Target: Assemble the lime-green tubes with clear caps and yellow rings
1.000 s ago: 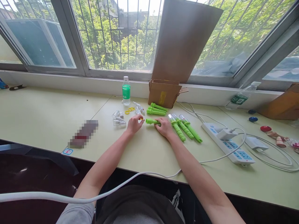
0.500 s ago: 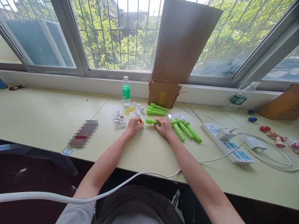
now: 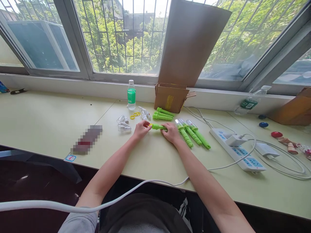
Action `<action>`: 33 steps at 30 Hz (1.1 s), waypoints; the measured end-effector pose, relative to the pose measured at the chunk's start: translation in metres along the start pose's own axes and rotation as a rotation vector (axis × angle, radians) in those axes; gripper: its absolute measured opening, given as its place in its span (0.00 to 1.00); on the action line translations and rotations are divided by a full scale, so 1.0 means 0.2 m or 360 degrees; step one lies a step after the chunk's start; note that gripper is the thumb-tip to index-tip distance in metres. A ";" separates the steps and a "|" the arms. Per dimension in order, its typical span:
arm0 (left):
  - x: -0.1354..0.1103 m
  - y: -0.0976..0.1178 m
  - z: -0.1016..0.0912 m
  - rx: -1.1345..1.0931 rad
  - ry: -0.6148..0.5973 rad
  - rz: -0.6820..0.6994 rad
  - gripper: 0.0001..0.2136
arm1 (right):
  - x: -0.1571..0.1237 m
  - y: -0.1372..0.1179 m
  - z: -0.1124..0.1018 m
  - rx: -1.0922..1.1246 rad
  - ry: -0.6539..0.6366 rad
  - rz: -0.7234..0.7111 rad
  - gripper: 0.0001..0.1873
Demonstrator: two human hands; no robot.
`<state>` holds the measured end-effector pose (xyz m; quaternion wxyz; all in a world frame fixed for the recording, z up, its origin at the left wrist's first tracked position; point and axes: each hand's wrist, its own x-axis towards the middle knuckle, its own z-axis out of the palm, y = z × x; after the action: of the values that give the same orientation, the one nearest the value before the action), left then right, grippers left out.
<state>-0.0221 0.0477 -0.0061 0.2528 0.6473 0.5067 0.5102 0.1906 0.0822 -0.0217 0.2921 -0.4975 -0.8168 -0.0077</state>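
Note:
My right hand [image 3: 170, 132] is closed around a green ribbed plastic handle [image 3: 157, 127] that points left, low over the table. My left hand [image 3: 142, 129] pinches a yellow ring [image 3: 150, 125] at the handle's left end; whether the ring is around the end or only touching it, I cannot tell. Left of my left hand lie several clear plastic caps [image 3: 124, 128]. Beyond it are more yellow rings [image 3: 132, 117] and further clear pieces [image 3: 145, 113]. Green handles [image 3: 163, 116] lie behind my right hand. To its right, several green handles with clear tops [image 3: 194, 133] lie side by side.
A water bottle [image 3: 131, 95] and a cardboard box [image 3: 169, 97] stand at the back. A white power strip [image 3: 236, 150] with plugs and cables lies to the right. One white cable [image 3: 136, 186] crosses in front of my body. A blurred flat object [image 3: 86, 139] lies left.
My left hand has moved slightly right, bringing the yellow ring up to the left end of the green handle. My right hand keeps its hold in nearly the same place.

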 end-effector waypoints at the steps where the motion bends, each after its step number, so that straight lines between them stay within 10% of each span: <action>1: 0.00 0.00 0.00 -0.0020 -0.0014 -0.0007 0.09 | 0.00 0.00 0.00 0.0002 -0.0005 -0.0006 0.15; 33: 0.00 -0.01 -0.01 -0.0080 -0.0211 -0.0038 0.13 | 0.00 -0.03 -0.03 -0.0001 -0.0086 -0.0008 0.17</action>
<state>-0.0236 0.0476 -0.0070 0.3081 0.6670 0.4836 0.4758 0.1879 0.0767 -0.0157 0.2698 -0.4956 -0.8256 0.0046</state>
